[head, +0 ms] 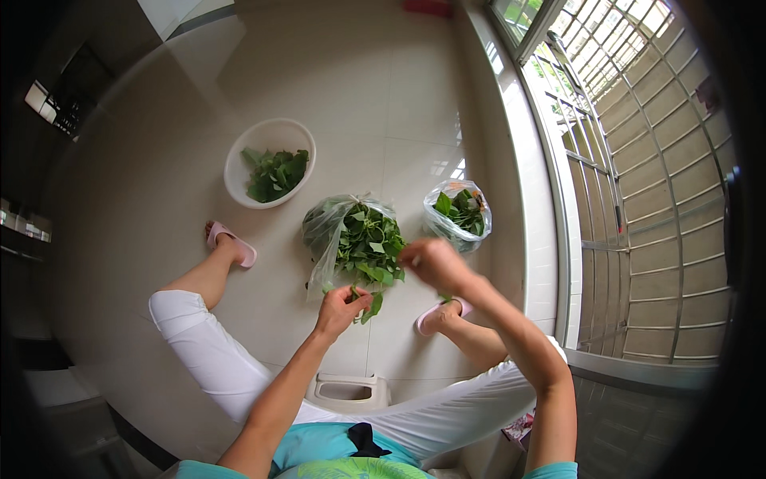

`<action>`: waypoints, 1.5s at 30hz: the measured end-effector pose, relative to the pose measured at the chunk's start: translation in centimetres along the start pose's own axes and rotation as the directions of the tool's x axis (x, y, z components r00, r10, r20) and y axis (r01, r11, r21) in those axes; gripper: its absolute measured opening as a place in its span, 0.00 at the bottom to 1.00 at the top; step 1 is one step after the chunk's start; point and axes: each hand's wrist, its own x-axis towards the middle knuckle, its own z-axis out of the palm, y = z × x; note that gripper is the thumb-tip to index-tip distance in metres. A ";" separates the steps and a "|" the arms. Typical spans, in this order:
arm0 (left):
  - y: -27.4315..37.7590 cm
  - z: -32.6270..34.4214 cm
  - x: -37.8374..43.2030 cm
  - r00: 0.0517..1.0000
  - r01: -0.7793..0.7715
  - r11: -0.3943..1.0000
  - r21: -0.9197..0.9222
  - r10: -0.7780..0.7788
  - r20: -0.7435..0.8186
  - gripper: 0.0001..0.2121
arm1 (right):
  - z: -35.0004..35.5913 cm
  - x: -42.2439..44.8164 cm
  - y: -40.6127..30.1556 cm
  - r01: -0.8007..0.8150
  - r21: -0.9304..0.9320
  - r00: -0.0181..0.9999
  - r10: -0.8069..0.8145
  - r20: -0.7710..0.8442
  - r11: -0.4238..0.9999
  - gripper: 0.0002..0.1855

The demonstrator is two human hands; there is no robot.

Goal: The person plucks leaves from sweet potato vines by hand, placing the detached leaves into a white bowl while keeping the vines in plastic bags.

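My left hand (342, 310) pinches a leafy green sprig (373, 306) between thumb and fingers, just in front of the clear plastic bag (324, 224). That bag lies open towards me, with a heap of leafy green stems (370, 236) spilling from it. To the right, my right hand (435, 263) is blurred, its fingers curled beside the heap; whether anything is in them is unclear. A second plastic bag (473, 240), upright and open at the top, holds more leaves beyond that hand. Farther off at the left, a white plastic basin (236, 188) contains loose green leaves (278, 176).
My feet in pink slippers (248, 254) stand on either side of the heap on the tiled floor (335, 108). Between my legs is a pale plastic stool (350, 383). Along the right run a white-tiled ledge (541, 251) and a metal window grille (646, 197).
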 end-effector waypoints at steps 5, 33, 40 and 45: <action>2.5 1.6 -1.5 0.991 -0.055 0.996 -0.074 0.064 0.121 0.04 | 2.0 -3.8 -4.5 0.120 -0.113 0.988 -0.107 0.108 0.986 0.04; 8.0 -0.9 -3.7 0.659 -0.714 0.353 0.605 0.630 0.411 0.03 | -0.1 -1.8 -2.8 -0.340 0.769 0.879 0.474 0.055 0.542 0.07; 9.4 -5.9 0.0 0.725 -0.689 0.380 0.618 0.384 0.572 0.05 | 1.2 2.5 -0.5 -0.329 0.655 0.859 0.504 -0.092 0.680 0.09; 6.9 -8.2 0.5 0.791 -0.612 0.468 0.638 0.393 0.469 0.05 | 4.0 9.4 -1.4 -0.318 0.737 0.891 0.454 0.018 0.596 0.08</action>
